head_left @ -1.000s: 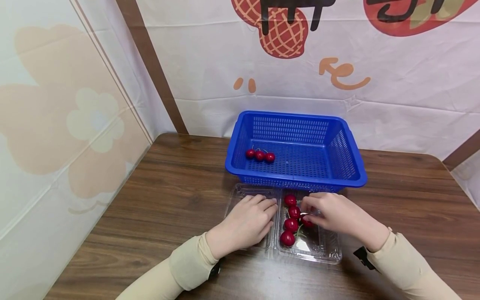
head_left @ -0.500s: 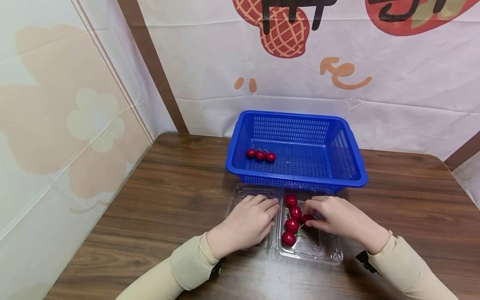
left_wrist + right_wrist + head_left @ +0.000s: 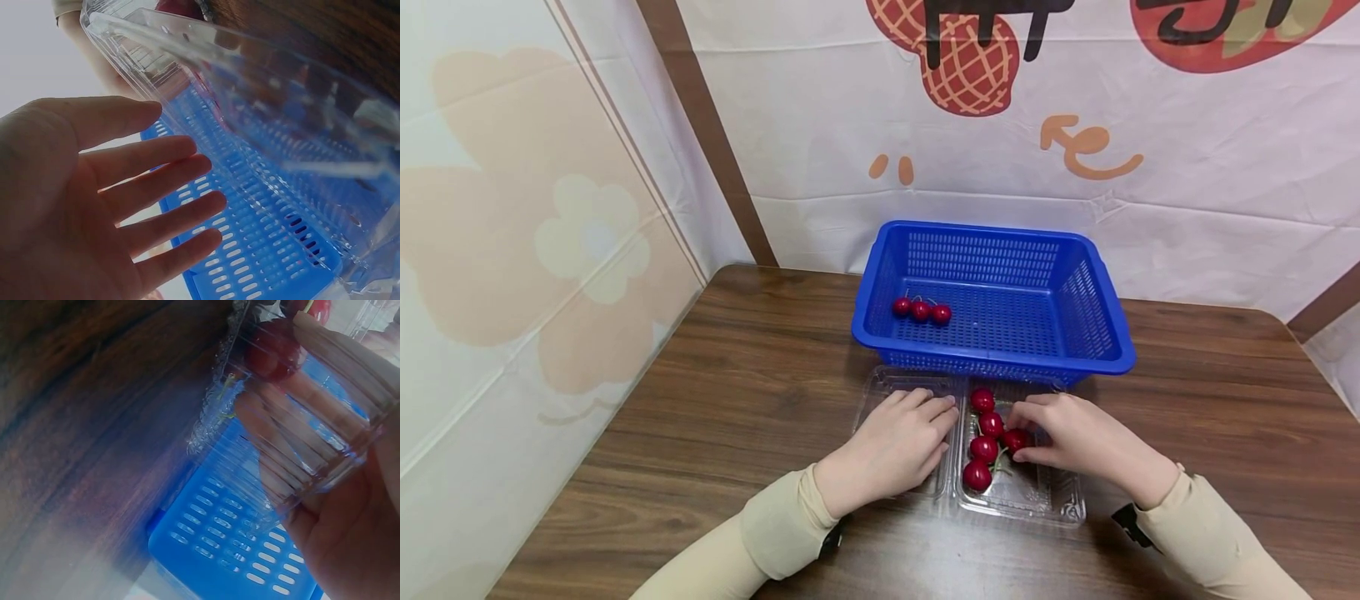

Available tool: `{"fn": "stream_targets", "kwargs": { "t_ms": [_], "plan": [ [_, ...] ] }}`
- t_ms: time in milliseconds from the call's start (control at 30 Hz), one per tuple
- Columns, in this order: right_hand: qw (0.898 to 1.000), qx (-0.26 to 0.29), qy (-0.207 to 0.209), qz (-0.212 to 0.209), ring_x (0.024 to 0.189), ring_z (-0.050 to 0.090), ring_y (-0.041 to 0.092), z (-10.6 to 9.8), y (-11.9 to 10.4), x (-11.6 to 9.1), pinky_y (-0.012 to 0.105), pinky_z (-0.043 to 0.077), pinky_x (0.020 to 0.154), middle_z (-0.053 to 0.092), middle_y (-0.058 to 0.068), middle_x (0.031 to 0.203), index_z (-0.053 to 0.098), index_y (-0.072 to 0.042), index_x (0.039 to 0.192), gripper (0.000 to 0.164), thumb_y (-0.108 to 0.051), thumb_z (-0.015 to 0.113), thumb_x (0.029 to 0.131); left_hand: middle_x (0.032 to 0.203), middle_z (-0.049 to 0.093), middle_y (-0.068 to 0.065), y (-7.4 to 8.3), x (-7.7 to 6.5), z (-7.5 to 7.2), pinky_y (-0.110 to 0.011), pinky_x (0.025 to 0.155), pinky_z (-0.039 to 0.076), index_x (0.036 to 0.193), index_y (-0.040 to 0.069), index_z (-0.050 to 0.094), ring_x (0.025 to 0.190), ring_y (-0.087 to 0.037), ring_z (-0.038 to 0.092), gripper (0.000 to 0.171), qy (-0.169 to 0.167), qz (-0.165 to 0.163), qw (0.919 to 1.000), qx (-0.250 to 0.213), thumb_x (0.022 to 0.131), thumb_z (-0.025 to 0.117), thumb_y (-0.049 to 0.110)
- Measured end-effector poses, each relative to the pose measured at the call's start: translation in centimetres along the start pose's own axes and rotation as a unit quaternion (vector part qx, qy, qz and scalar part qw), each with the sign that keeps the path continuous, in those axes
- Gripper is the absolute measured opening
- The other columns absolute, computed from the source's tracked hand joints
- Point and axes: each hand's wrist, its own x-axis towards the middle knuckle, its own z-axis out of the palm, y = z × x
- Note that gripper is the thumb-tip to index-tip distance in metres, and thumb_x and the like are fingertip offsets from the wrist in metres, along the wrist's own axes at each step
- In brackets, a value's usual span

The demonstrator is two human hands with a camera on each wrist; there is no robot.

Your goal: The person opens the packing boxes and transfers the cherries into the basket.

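Note:
A clear plastic clamshell box (image 3: 1052, 504) lies spread out, its lid half on the left. Several red cherries (image 3: 983, 450) stand in a column along the left side of the right half. My right hand (image 3: 1071, 429) reaches into that half, with thumb and fingers curled round another cherry (image 3: 1017, 440) beside the column. Through the clear wall in the right wrist view, this cherry (image 3: 272, 353) shows between thumb and fingers. My left hand (image 3: 895, 442) lies over the lid half, its fingers extended beside the clear plastic (image 3: 275, 94) in the left wrist view, holding nothing.
A blue perforated basket (image 3: 992, 360) stands directly behind the box. Three cherries (image 3: 921, 311) sit in its left part. Both are on a brown wooden table (image 3: 737, 375); a printed white cloth (image 3: 820, 117) hangs behind it.
My right thumb has moved slightly down from the index finger, and more of the cherry between them shows. The right hand has shifted slightly right. My left hand stays put.

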Motion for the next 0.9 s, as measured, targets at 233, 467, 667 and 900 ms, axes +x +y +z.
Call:
{"fn": "stream_targets", "kwargs": {
  "t_ms": [233, 467, 667, 900],
  "plan": [
    [1.0, 0.007, 0.0, -0.004, 0.068, 0.054, 0.004, 0.16, 0.22, -0.03, 0.027, 0.051, 0.059, 0.062, -0.007, 0.078, 0.065, -0.015, 0.088, 0.026, -0.03, 0.076, 0.07, 0.12, 0.063, -0.004, -0.05, 0.02, 0.09, -0.037, 0.086, 0.047, 0.117, 0.008, 0.063, 0.107, -0.024, 0.053, 0.038, 0.0, 0.001, 1.0, -0.001, 0.085, 0.056, 0.029],
    [1.0, 0.01, 0.011, -0.007, 0.07, 0.056, 0.003, 0.33, 0.46, -0.07, 0.026, 0.053, 0.061, 0.063, -0.007, 0.08, 0.065, -0.016, 0.088, 0.026, -0.029, 0.077, 0.069, 0.119, 0.063, -0.004, -0.08, 0.05, 0.09, -0.037, 0.087, 0.046, 0.118, 0.008, 0.063, 0.108, -0.024, 0.053, 0.039, 0.002, 0.003, 1.0, -0.001, 0.085, 0.057, 0.029],
    [1.0, 0.01, 0.014, -0.011, 0.074, 0.059, 0.006, 0.45, 0.54, -0.09, 0.029, 0.054, 0.064, 0.065, -0.005, 0.083, 0.066, -0.015, 0.09, 0.026, -0.027, 0.077, 0.07, 0.12, 0.062, -0.004, -0.03, 0.0, 0.0, -0.037, 0.088, 0.046, 0.119, 0.008, 0.062, 0.108, -0.024, 0.052, 0.04, -0.001, 0.002, 1.0, 0.001, 0.085, 0.056, 0.029],
    [1.0, 0.006, 0.01, -0.006, 0.077, 0.06, 0.007, 0.65, 0.55, -0.12, 0.029, 0.054, 0.066, 0.065, -0.004, 0.085, 0.068, -0.013, 0.093, 0.028, -0.027, 0.076, 0.07, 0.12, 0.063, -0.004, 0.02, -0.04, 0.0, -0.037, 0.088, 0.046, 0.118, 0.008, 0.062, 0.108, -0.024, 0.052, 0.04, 0.0, 0.001, 1.0, 0.004, 0.085, 0.056, 0.029]
  ]
}}
